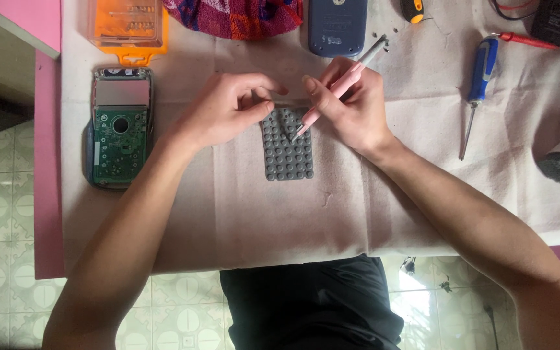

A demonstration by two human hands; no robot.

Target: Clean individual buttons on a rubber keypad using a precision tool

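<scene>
Grey rubber keypad membrane (286, 146) lies flat on the cloth-covered bench (228, 214), centre of frame, bumps up. Left hand (228, 107) pins its upper left corner, thumb & fingers pinched together on the edge. Right hand (351, 107) has its grip clamped on a pink-handled tool (338, 87), held like a pen, tip down on the membrane's upper middle; can't tell if it's a brush or a pick.

To do this step well, I'd say: keep the left hand pressing near the tip so the soft mat doesn't buckle or slide; light strokes w/ a low tool angle, since rubber tears easily; work row by row.

Around: opened calculator body w/ green circuit board (119, 136) at left, orange bit case (128, 24) upper left, dark blue back cover (337, 26) top centre, blue-handled screwdriver (481, 84) at right, small loose screws (384, 40) near the tool's upper end: mind the elbow & sleeve there
</scene>
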